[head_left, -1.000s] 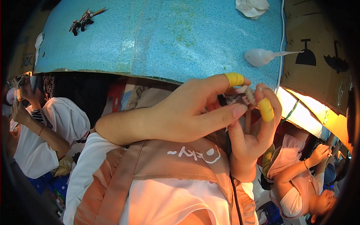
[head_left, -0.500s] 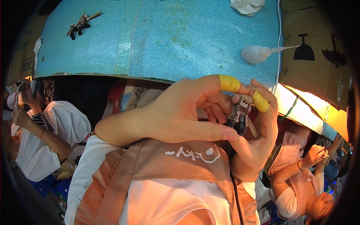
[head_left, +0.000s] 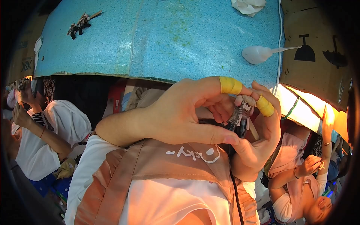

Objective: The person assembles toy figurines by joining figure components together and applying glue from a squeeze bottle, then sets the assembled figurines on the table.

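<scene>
Between my two hands is a small painted figurine (head_left: pixel 240 117) with a pale top and dark boot-like legs. My left hand (head_left: pixel 183 112) reaches across from the left, its index finger and thumb closed around the figurine. On the other side my right hand (head_left: pixel 264 140) curls about the same figurine, fingertips meeting those of the left. Yellow tape (head_left: pixel 230 85) wraps my left index finger, and another yellow wrap is on a right finger. My fingers hide part of the figurine, including the exact contact points.
On the blue tabletop (head_left: pixel 157 41) are similar small figurines (head_left: pixel 79 24) at far left, a white squeeze bottle (head_left: pixel 257 54) with a thin spout, and crumpled white paper (head_left: pixel 249 6). A white cord runs beside a cardboard box (head_left: pixel 315 75) at right. Co-workers sit on both sides.
My hands and the figurine have shifted slightly right and down, with the grip much the same. The co-worker at right has raised an arm toward the lit cardboard.
</scene>
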